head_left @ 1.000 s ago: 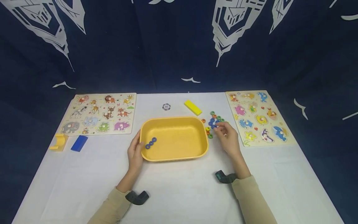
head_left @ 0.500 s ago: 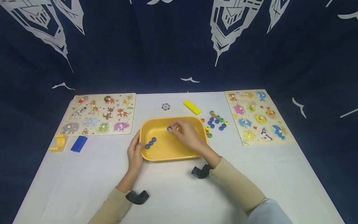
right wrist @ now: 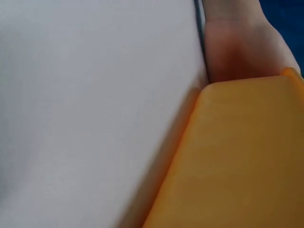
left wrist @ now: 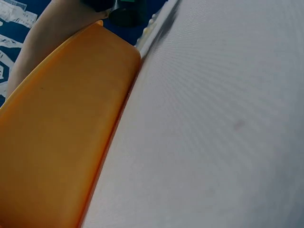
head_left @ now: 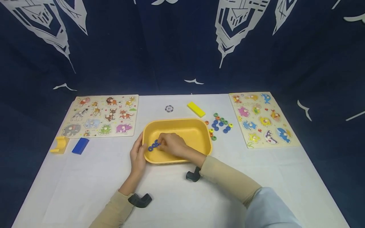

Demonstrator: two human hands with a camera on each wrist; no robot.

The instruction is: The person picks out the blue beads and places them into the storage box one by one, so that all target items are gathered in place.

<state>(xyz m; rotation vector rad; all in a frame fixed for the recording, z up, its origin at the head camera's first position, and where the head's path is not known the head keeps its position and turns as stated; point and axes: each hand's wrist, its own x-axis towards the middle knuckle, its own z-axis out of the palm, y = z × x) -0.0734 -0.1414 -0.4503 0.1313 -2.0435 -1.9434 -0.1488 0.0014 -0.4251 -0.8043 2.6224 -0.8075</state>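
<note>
On the white table stands a yellow tray (head_left: 196,134). My left hand (head_left: 138,160) grips its left end, thumb over the rim and fingers along the outer wall. Inside the tray, toward the left, blue ring beads (head_left: 150,148) lie in a short slanting row. My right hand (head_left: 173,145) reaches in over the front rim and pinches another blue bead (head_left: 158,144) right beside that row, its fingers partly hiding it. The left wrist view is mostly the tray's outer front wall (left wrist: 71,118). In the right wrist view, my left hand's palm (right wrist: 247,52) lies against the tray end.
Right of the tray lie loose blue, green, orange and yellow beads (head_left: 216,128). Behind it are a yellow block (head_left: 196,109) and a round chip (head_left: 169,109). Animal puzzle boards (head_left: 99,117) (head_left: 263,120) flank it. A blue block (head_left: 80,146) and a yellow curved block (head_left: 60,145) sit left.
My right hand has moved left from the loose beads into the tray, carrying a blue bead to the row there. My left hand has stayed on the tray's end.
</note>
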